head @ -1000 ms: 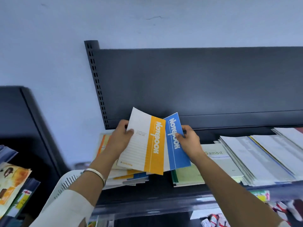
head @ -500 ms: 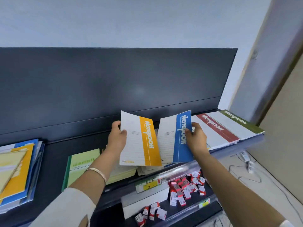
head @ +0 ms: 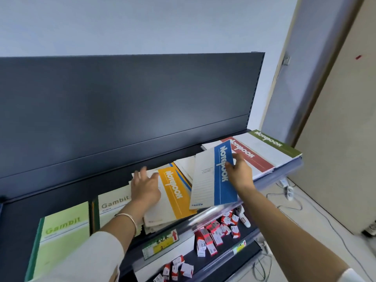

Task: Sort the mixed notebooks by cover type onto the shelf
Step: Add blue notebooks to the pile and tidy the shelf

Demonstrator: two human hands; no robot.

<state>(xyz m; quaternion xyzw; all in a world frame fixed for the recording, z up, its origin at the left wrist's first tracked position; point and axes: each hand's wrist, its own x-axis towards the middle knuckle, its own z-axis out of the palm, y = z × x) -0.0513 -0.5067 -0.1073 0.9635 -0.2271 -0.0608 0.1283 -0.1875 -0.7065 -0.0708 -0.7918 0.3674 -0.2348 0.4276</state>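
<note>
Two Gambit notebooks point(head: 63, 231) lie at the left of the shelf point(head: 18, 210). Just right of them, my left hand point(head: 145, 190) rests on a notebook stack point(head: 173, 200). Further right, my right hand point(head: 241, 174) holds a single notebook point(head: 211, 180) above the shelf, beside the end stacks point(head: 264, 151).

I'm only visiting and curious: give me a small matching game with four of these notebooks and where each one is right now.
Things:
1. blue notebook
2. orange notebook
3. olive notebook
4. green Gambit notebook

Places:
A. far right end of the shelf
B. under the left hand
C. leftmost on the shelf
D. held by the right hand

Pairs: 1-D, 2-B, 3-A, 4-C
</note>
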